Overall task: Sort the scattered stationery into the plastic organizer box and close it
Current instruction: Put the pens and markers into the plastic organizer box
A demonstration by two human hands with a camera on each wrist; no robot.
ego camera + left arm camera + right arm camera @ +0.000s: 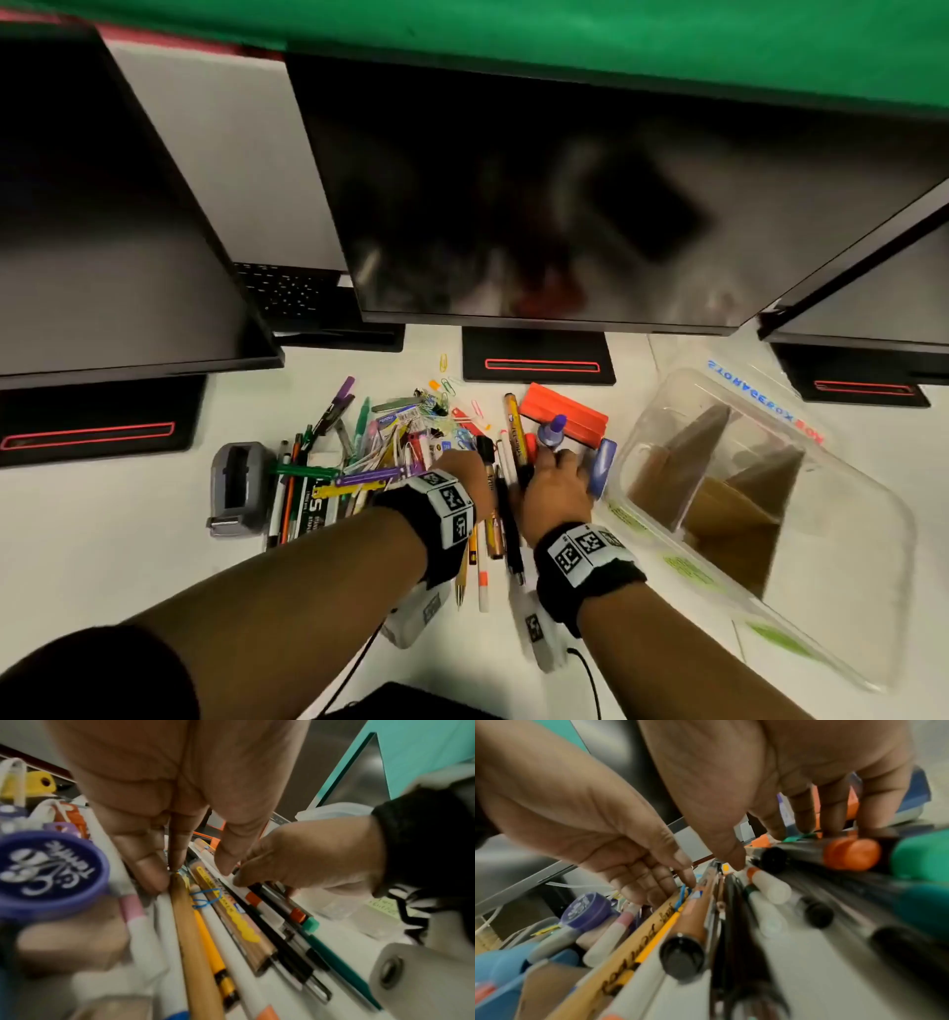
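Observation:
A row of pens and markers (500, 514) lies side by side on the white desk between my two hands. My left hand (464, 470) points straight fingers (154, 874) down onto the row's left edge, against a wooden pencil (195, 943). My right hand (557, 478) rests over the right side of the row, thumb (734, 860) on a white pen and fingers (805, 817) on black markers (795, 850). Neither hand has lifted anything. The clear plastic organizer box (847, 565) stands open at the right, with brown cardboard dividers inside.
Left of my hands lies a heap of clips, tags and pens (400, 442), then a grey tape dispenser (239, 488). A purple-capped bottle (553, 430), an orange-red block (565, 411) and a blue stapler (602, 465) sit beyond my right hand. Dark monitors (539, 205) overhang the desk's back.

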